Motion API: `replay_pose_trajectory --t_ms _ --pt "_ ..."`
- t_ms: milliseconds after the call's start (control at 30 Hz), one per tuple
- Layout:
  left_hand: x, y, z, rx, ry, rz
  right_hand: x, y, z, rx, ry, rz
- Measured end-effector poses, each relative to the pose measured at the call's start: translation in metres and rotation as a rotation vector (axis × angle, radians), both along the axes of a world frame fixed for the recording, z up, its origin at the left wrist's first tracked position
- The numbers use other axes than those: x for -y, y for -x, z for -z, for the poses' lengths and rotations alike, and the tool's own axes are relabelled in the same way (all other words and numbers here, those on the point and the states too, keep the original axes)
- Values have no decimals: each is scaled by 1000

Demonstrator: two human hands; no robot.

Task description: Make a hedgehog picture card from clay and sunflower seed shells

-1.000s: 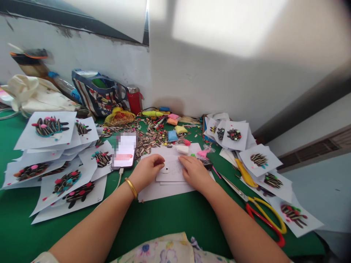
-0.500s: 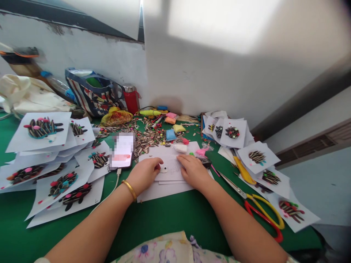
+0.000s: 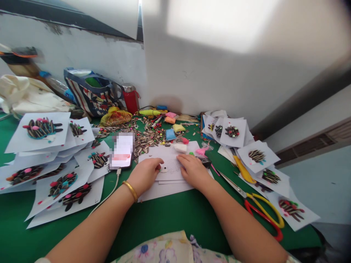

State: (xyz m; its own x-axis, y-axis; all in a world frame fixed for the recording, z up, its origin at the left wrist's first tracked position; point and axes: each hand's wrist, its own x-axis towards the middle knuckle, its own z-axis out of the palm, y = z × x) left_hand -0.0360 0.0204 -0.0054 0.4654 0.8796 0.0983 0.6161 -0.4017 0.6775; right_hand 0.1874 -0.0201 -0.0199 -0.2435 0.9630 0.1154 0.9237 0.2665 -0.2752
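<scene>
A white sheet [image 3: 148,150] lies before me on top of other sheets. It carries a grey scribbled outline [image 3: 172,166] and a small white snout-like piece with a black dot [image 3: 164,170]. My left hand [image 3: 146,175] rests at the left of this piece, fingers curled in and thumb near the index finger; whatever they may hold is hidden. My right hand [image 3: 194,171] lies flat on the paper at the outline's right edge, fingers stretched out and holding nothing. Past the right fingertips sits a white packet [image 3: 180,148].
Sunflower seeds [image 3: 145,140] are strewn behind the paper, near blue [image 3: 170,134] and yellow packets [image 3: 179,128]. A lit phone [image 3: 126,149] with a cable stands left. Seed-hedgehog cards [image 3: 61,182] are piled left, others [image 3: 256,157] right. Scissors [image 3: 241,191] lie open beside my right forearm.
Both hands stay almost in place. The view has shifted very slightly; nothing has visibly been picked up or put down.
</scene>
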Motion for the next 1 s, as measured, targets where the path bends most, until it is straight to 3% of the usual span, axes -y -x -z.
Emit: replay_pose_trajectory --t_ms 433,767,1000 --pt "5 1 2 -217 -115 67 -1 -1 1 3 4 0" --pt "10 2 -13 -416 -152 44 0 0 -2 6 22 4" --pt "13 1 -15 -531 -175 52 0 0 -3 4 15 -2"
